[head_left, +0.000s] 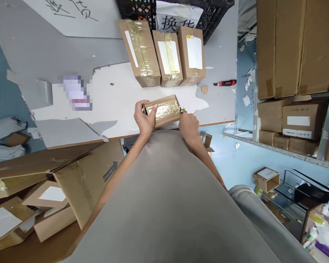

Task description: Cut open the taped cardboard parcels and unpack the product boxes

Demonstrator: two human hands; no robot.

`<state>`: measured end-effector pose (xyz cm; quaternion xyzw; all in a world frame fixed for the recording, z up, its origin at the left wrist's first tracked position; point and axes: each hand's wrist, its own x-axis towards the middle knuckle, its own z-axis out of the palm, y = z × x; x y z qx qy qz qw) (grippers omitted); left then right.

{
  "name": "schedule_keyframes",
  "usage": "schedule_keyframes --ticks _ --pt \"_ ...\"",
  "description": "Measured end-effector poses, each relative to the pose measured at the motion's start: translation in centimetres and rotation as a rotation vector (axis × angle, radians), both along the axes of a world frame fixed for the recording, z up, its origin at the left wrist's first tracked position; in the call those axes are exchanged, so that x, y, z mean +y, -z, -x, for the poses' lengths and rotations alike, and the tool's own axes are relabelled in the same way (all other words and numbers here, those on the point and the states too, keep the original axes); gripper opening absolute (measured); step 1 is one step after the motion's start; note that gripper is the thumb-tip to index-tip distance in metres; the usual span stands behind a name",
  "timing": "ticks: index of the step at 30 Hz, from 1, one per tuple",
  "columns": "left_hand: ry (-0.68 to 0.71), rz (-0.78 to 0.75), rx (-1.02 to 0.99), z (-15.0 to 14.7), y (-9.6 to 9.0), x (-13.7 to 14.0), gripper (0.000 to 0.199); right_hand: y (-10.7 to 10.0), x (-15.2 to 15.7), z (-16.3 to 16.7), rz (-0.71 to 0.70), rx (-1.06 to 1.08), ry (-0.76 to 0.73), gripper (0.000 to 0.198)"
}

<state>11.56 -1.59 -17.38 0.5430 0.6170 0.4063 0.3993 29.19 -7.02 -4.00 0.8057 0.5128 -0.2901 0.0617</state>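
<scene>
A small cardboard box (166, 109) wrapped in shiny clear tape is held at the front edge of the workbench. My left hand (145, 118) grips its left end, thumb on the taped top and fingers around the far side. At the box's right end, my right hand (189, 126) is closed around a black-and-yellow utility knife (182, 110). Most of the knife is hidden in the fist, and its front end meets the box's right edge. Just beyond stand three taped cartons, left (142, 54), middle (168, 58) and right (192, 54), with white labels.
A red-and-black utility knife (226, 83) lies on the right of the workbench (104, 54). Behind the cartons is a black crate (216, 18) with a handwritten sheet. A large open carton (79, 182) holding boxes stands at lower left. Shelving (290, 153) with cartons is at right.
</scene>
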Motion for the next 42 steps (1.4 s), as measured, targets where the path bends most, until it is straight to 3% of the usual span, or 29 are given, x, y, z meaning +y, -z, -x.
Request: schedule_keyframes --ticks 3,6,9,12,15,17,22,24,27,30,33,36,42 --pt "-0.003 0.005 0.007 0.3 0.1 0.3 0.056 -1.2 -1.3 -0.5 0.051 -0.062 0.019 0.032" --pt "0.003 0.036 -0.015 0.6 0.1 0.5 0.060 -0.6 -2.3 -2.9 -0.120 -0.037 0.071 0.036" --pt "0.015 0.058 -0.039 0.9 -0.1 0.6 0.062 3.1 -1.4 -6.4 -0.241 -0.087 0.256 0.049" --pt "0.019 0.056 -0.030 1.0 -0.1 0.8 0.061 7.8 0.5 -9.2 -0.066 -0.112 0.337 0.058" --pt "0.011 0.049 -0.024 1.1 0.1 1.1 0.061 10.1 1.8 -10.4 0.050 -0.090 0.340 0.064" --pt "0.003 0.052 -0.023 1.2 0.1 1.2 0.060 10.0 1.9 -10.4 0.006 -0.058 0.340 0.065" --pt "0.006 0.047 0.004 0.7 -0.4 0.9 0.054 6.8 1.2 -7.0 -0.340 0.073 0.266 0.064" --pt "0.015 0.037 -0.007 0.3 -0.6 0.8 0.056 6.3 1.1 -5.1 -0.383 0.075 0.168 0.070" --pt "-0.013 0.060 -0.138 0.3 -0.2 1.4 0.066 7.0 1.3 -3.5 -0.398 0.092 0.077 0.070" --pt "-0.236 0.245 -0.356 1.4 1.1 2.5 0.066 8.8 1.6 -4.6 -0.462 0.187 0.116 0.064" --pt "-0.435 0.608 -0.411 3.0 2.9 3.3 0.063 10.5 1.9 -7.3 -0.504 0.284 0.156 0.061" --pt "-0.324 0.900 -0.456 3.4 4.0 3.1 0.061 11.8 2.3 -10.4 -0.539 0.390 0.214 0.062" --pt "-0.023 0.988 -0.801 -0.1 2.7 2.6 0.054 12.6 2.6 -15.5 -0.561 0.581 0.451 0.079"
